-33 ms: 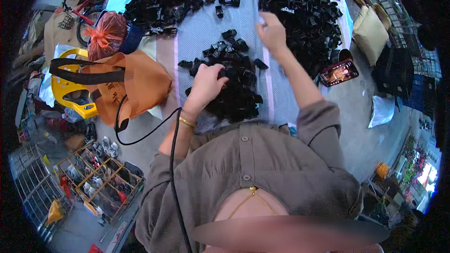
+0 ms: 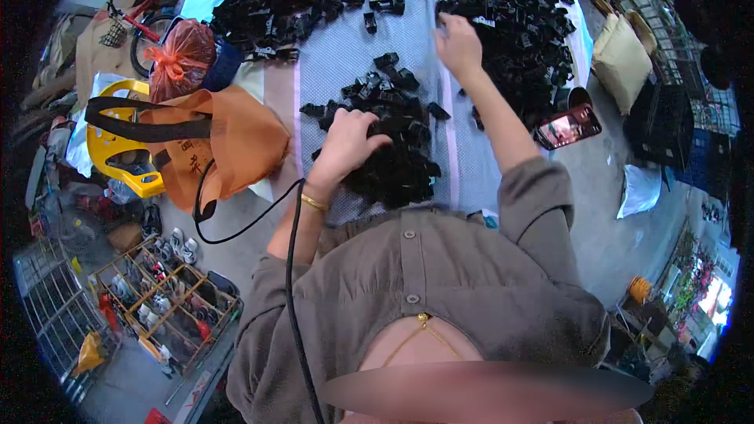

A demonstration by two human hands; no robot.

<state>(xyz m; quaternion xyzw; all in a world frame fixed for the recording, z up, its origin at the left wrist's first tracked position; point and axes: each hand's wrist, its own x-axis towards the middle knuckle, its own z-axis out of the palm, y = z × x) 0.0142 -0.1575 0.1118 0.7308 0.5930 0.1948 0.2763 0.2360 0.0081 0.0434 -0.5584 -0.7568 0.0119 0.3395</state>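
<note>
2 hands (image 2: 345, 141) (image 2: 458, 45) touch black plastic parts (image 2: 393, 149) beside orange bag (image 2: 236, 141).

Left hand (image 2: 345, 141) rests on a small pile of black plastic clips (image 2: 393, 149) on a pale mesh sheet (image 2: 345, 55); right hand (image 2: 459, 43) reaches the large clip heap (image 2: 503, 16). Orange bag (image 2: 236, 141) lies at left, smartphone (image 2: 567, 127) at right.

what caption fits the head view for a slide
Left hand on a small pile of black plastic parts, right hand reaching into the larger heap.
</note>
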